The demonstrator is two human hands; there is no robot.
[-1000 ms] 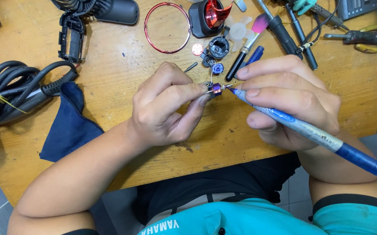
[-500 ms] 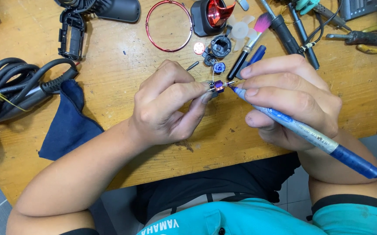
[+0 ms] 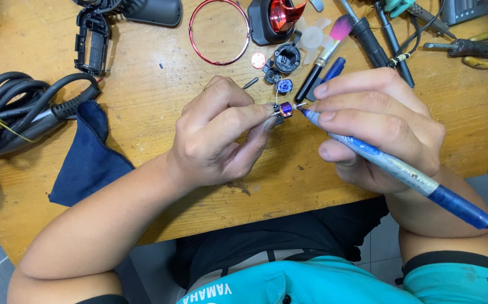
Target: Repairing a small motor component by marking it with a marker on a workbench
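the left hand (image 3: pixel 216 141) pinches a tiny motor part (image 3: pixel 285 111) between thumb and forefinger, fingers closed tight on it, just ahead of its fingertips and above the table edge. the right hand (image 3: pixel 379 126) is wrapped around a blue pen-shaped tool (image 3: pixel 393 166), whose tip touches the part's right end. the part looks very light and stiff, but delicate: it seems wound with fine coppery wire, so it is best held by its purple body, not by the winding or the thin wire rising from it, which would likely bend or snap. it is small enough to slip from the fingers easily. it shows purple and copper with a pale metal end. just beyond the fingertips lie a small blue round piece (image 3: pixel 284 85), a black round housing (image 3: pixel 287 58), a white fan blade (image 3: pixel 313 37) and a brush with pink bristles (image 3: pixel 325 53). farther off past the left hand is a red wire ring (image 3: pixel 193 39); out to its left are a dark blue cloth (image 3: pixel 89 157) and a coiled black cable (image 3: pixel 13 107) on the wooden table (image 3: pixel 142 101).
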